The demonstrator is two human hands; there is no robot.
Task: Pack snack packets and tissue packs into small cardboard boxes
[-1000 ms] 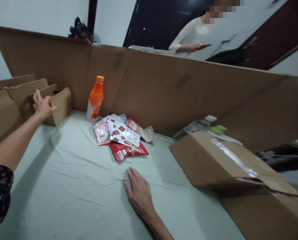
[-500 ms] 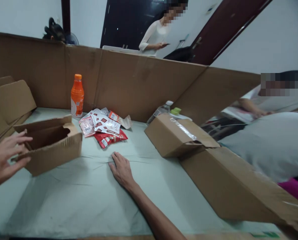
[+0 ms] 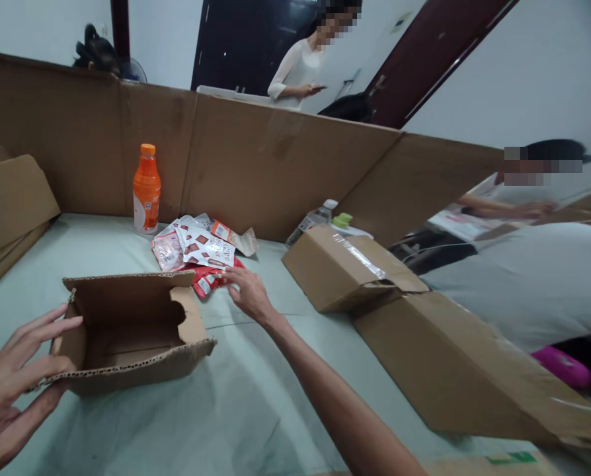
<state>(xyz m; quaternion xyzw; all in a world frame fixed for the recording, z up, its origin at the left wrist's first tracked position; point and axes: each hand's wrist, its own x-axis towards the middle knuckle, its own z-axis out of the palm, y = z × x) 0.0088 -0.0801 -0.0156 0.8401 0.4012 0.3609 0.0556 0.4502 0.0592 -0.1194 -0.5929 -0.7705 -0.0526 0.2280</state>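
Observation:
At the lower left, my left hand grips the left end of a small open-topped cardboard box, its fingers over the edge and thumb at the near corner. The box interior faces me and holds nothing visible. My right hand is palm down with its fingers stretched out, fingertips at the right part of a red snack packet. A white packet with brown squares lies over the red one. Beside it are a pink packet and an orange-and-beige packet.
An orange drink bottle stands upright behind the packets. A tall cardboard wall runs along the back. Taped cardboard boxes line the right side, with a clear bottle behind. Another cardboard box is at the left. People are beyond the walls.
My left hand has taken hold of the small box, which has moved nearer and turned so its inside shows. My right hand has moved forward from the bare cloth to the red packet.

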